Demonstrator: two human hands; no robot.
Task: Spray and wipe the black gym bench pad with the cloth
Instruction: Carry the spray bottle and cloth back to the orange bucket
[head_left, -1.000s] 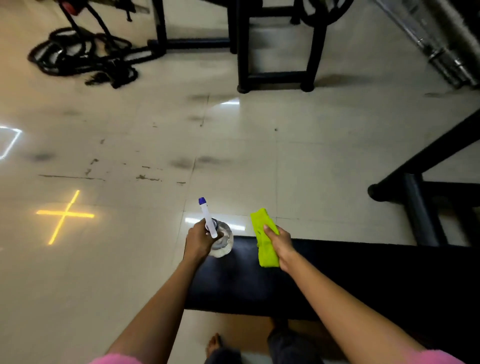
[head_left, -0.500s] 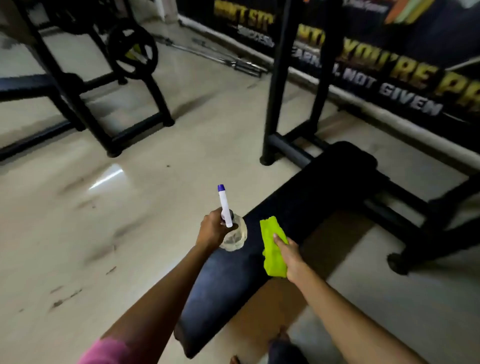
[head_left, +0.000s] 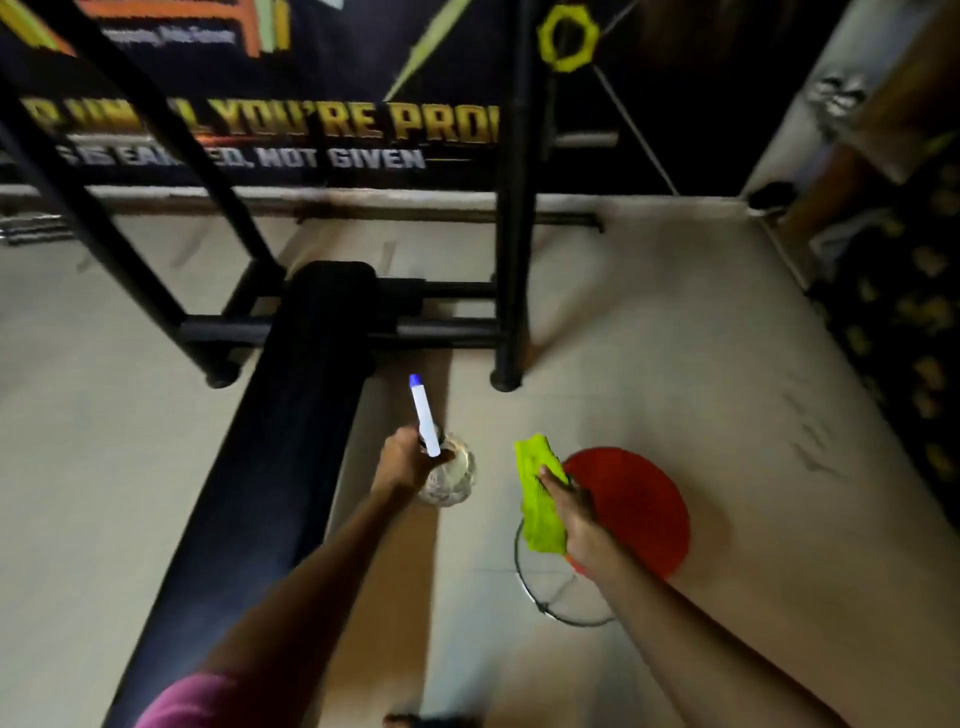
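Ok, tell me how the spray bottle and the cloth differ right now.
The spray bottle is clear and rounded with a white nozzle tipped in blue; the cloth is bright yellow-green and soft, folded into a strip. The bottle is in the left hand, nearer the black bench pad; the cloth is in the right hand, over a red disc on the floor. Both are held up in the air, and neither touches the pad.
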